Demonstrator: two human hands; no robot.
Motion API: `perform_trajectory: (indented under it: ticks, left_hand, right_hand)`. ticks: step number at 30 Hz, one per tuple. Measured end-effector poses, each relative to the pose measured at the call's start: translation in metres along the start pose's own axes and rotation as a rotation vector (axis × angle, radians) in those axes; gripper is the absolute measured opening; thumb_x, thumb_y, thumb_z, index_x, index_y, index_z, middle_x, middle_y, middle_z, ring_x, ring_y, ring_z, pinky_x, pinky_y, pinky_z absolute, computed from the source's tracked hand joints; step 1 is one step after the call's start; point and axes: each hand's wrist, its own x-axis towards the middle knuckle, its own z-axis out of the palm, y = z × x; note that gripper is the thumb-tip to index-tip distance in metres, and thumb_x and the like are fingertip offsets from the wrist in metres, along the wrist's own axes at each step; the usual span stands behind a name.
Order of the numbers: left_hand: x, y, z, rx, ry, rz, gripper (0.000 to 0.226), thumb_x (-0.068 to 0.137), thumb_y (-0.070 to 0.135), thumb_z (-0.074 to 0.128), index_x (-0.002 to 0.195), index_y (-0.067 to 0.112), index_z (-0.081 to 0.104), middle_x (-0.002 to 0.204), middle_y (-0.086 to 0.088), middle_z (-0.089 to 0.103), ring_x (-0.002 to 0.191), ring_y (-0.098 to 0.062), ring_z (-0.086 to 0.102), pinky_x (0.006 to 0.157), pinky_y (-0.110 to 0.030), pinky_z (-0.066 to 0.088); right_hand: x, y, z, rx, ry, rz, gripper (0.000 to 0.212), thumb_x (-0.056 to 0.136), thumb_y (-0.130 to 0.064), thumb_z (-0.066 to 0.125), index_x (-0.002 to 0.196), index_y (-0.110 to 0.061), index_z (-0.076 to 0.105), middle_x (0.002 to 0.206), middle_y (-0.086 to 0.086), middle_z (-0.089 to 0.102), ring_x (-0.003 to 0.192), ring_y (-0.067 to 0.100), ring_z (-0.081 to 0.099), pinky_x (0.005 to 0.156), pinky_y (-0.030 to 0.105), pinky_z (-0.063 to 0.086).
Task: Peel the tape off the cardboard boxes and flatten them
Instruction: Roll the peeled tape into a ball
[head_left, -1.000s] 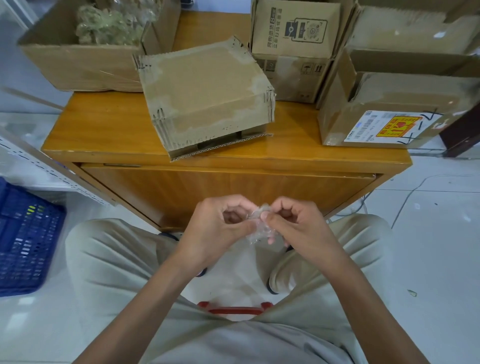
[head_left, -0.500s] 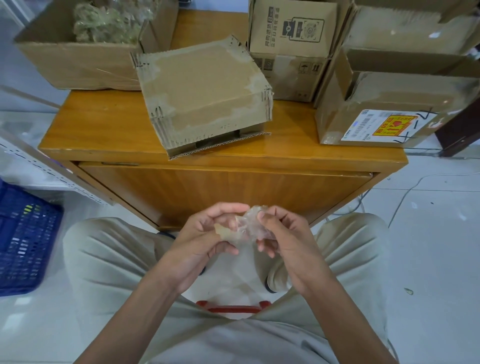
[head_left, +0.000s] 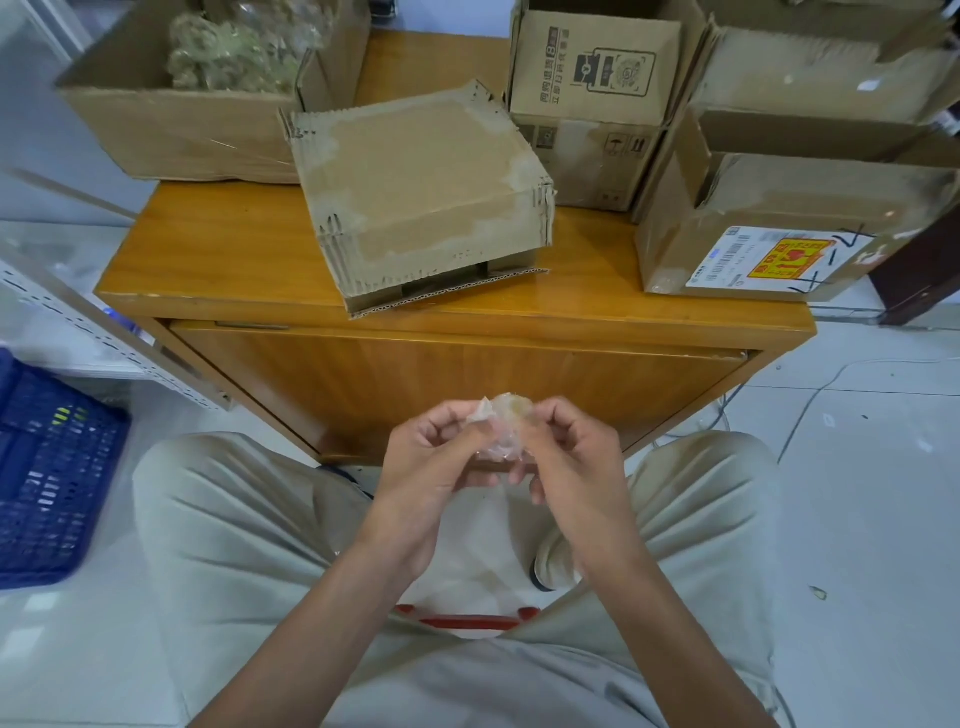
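head view: a seated person's two hands meet over the lap, in front of a wooden cabinet.
left hand: fingers curled, pinching the crumpled tape wad.
right hand: fingers curled, pinching the same wad from the other side.
peeled box: lies tilted on the cabinet top, at its front edge.
other boxes: labelled box at right, open box at left.

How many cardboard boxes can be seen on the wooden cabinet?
5, perhaps more beyond the frame: far-left open brown cardboard box, middle overturned box, printed box, labelled box at right, another behind it.
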Motion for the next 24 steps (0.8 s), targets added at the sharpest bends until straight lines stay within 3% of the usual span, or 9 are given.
perform_trajectory:
  ticks: [3, 6, 9, 12, 16, 19, 24]
  left_hand:
    - [0.002, 0.006, -0.004, 0.035, 0.035, 0.027, 0.005, 0.095, 0.006, 0.07, 0.099, 0.006, 0.073, 0.089, -0.011, 0.075, 0.075, -0.015, 0.067, 0.061, -0.022, 0.056]
    - [0.001, 0.015, -0.005, 0.074, -0.01, 0.073, 0.007, 0.094, 0.001, 0.069, 0.09, 0.006, 0.067, 0.084, -0.012, 0.071, 0.071, -0.013, 0.066, 0.06, -0.022, 0.054]
    - [-0.002, 0.023, -0.001, 0.018, -0.085, 0.069, 0.018, 0.095, -0.001, 0.067, 0.082, 0.008, 0.058, 0.079, -0.019, 0.065, 0.063, -0.019, 0.062, 0.06, -0.028, 0.054]
    - [-0.004, 0.027, 0.002, 0.033, -0.122, 0.088, 0.021, 0.095, -0.002, 0.067, 0.08, 0.009, 0.056, 0.073, -0.018, 0.061, 0.063, -0.022, 0.06, 0.06, -0.029, 0.053]
    - [-0.004, 0.02, 0.007, 0.245, -0.15, 0.196, 0.021, 0.092, -0.005, 0.069, 0.079, 0.006, 0.059, 0.072, -0.013, 0.067, 0.068, -0.024, 0.066, 0.066, -0.032, 0.056]
    - [-0.004, 0.019, 0.004, 0.284, -0.151, 0.253, 0.01, 0.09, 0.005, 0.078, 0.086, 0.004, 0.068, 0.082, -0.014, 0.074, 0.08, -0.035, 0.072, 0.075, -0.043, 0.061]
    - [-0.007, 0.025, -0.005, 0.206, -0.243, 0.171, 0.034, 0.084, 0.008, 0.077, 0.118, 0.006, 0.074, 0.11, -0.007, 0.079, 0.104, -0.016, 0.074, 0.085, -0.023, 0.056]
  right_hand:
    - [-0.002, -0.002, -0.009, 0.173, -0.13, 0.077, 0.042, 0.103, -0.04, 0.048, 0.112, -0.008, 0.074, 0.089, 0.017, 0.073, 0.07, 0.023, 0.068, 0.051, 0.028, 0.047]
    - [-0.003, 0.002, -0.016, 0.241, -0.255, 0.062, 0.037, 0.1, -0.028, 0.055, 0.13, -0.01, 0.066, 0.097, 0.013, 0.071, 0.074, 0.024, 0.068, 0.055, 0.028, 0.05]
    - [-0.005, 0.002, -0.019, 0.324, -0.367, 0.033, 0.046, 0.102, -0.02, 0.062, 0.146, -0.009, 0.053, 0.101, 0.013, 0.072, 0.073, 0.023, 0.067, 0.055, 0.026, 0.05]
    - [-0.004, -0.002, -0.016, 0.298, -0.333, -0.005, 0.051, 0.097, -0.026, 0.069, 0.143, -0.009, 0.055, 0.087, 0.01, 0.071, 0.066, 0.021, 0.065, 0.05, 0.025, 0.047]
    - [-0.001, -0.005, -0.014, 0.201, -0.202, -0.021, 0.025, 0.098, -0.021, 0.068, 0.121, -0.01, 0.07, 0.068, 0.006, 0.064, 0.054, 0.014, 0.055, 0.046, 0.02, 0.04]
    - [0.002, -0.004, -0.013, 0.19, -0.151, -0.025, 0.019, 0.1, -0.019, 0.066, 0.112, -0.005, 0.072, 0.068, 0.008, 0.063, 0.052, 0.014, 0.052, 0.046, 0.017, 0.038]
    - [0.006, -0.005, -0.017, 0.232, -0.053, -0.029, 0.025, 0.1, -0.028, 0.062, 0.105, -0.006, 0.075, 0.067, 0.008, 0.063, 0.048, 0.012, 0.05, 0.043, 0.02, 0.034]
